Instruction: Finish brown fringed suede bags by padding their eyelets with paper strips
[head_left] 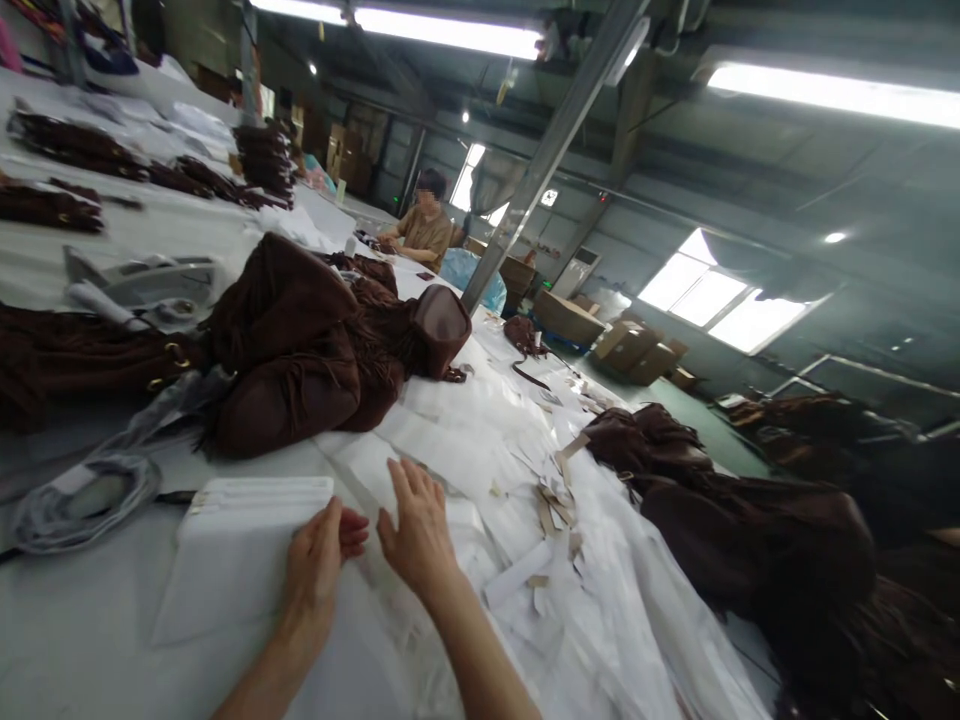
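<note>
My left hand [324,550] is at the right edge of a stack of flat white sheets [232,560], its fingers loosely bent with nothing visible in them. Whether it presses on the stack I cannot tell. Just to the right, my right hand [416,525] hovers over or rests on white paper [465,440], fingers stretched out and holding nothing. The two hands face each other with a small gap between. Beyond them lies a pile of dark brown fringed bags [300,370].
A clothes iron [161,280] and a coiled grey cord [82,505] lie at left. Paper scraps [555,505] are strewn to the right, beside more brown bags [757,530]. A metal post [547,150] rises past the table. A person [427,225] sits at the far end.
</note>
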